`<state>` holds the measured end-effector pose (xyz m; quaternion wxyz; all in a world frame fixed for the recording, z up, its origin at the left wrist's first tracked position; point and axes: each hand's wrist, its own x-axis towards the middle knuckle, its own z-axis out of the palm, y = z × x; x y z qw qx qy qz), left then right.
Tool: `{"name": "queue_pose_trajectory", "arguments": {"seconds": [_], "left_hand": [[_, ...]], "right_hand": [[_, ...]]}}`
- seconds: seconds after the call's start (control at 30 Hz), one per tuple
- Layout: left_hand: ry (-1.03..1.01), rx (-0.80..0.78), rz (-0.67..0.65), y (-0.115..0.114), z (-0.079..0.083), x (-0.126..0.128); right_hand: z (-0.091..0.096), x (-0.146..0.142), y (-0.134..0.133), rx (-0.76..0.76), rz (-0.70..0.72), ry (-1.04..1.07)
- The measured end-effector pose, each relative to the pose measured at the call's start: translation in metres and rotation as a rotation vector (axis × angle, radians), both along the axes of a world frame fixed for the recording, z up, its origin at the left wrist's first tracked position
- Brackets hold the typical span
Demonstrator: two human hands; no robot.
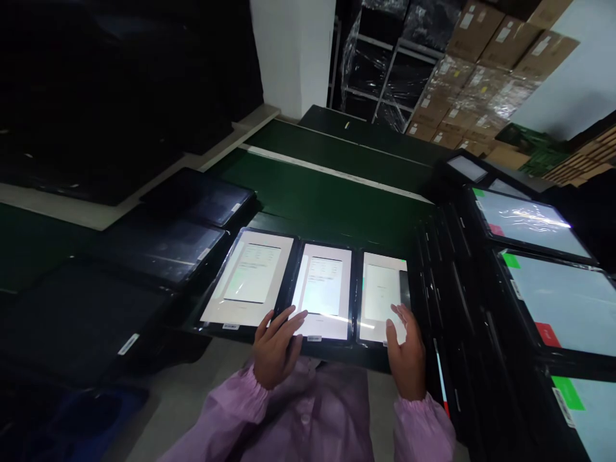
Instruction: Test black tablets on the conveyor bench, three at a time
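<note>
Three black-framed tablets [323,292] lie side by side, face up, at the near edge of a green bench [322,192]; all are lit, each pale screen showing a smaller page panel; the left and middle panels carry small lines of text, while the right screen is plainer, with a dark block at its right side and a green speck at its far right corner; white labels sit on the near frames.

Dark slabs [192,253] with white labels crowd the left; on the right, tall dark stacks topped by pale panels [558,301] with green and red patches hem the row in; far off stand cardboard boxes [484,29].

The left hand [276,353], open with fingers spread, reaches over the near left corner of the middle tablet; the right hand [407,353], also open, thumb apart, covers the right tablet's near right part; whether either touches glass I cannot tell.
</note>
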<state>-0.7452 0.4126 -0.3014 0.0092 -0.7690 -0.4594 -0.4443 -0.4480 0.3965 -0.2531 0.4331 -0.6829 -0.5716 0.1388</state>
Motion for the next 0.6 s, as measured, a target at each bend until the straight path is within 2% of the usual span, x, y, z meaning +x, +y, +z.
{"name": "queue_pose_trajectory", "arguments": {"seconds": [0.1,0.3,0.6], "left_hand": [[-0.006,0.008,0.008,0.0001,-0.0003,0.0006],[-0.003,0.002,0.005,-0.0001,0.0022,0.0008],[-0.001,-0.008,0.005,-0.0004,0.0018,0.0005]], "right_hand": [[0.0012,-0.0056,0.0005,0.008,0.043,0.001],[0.0000,-0.0058,-0.0028,0.010,0.035,0.008],[-0.0006,-0.0009,-0.0011,0.070,0.082,-0.136]]}}
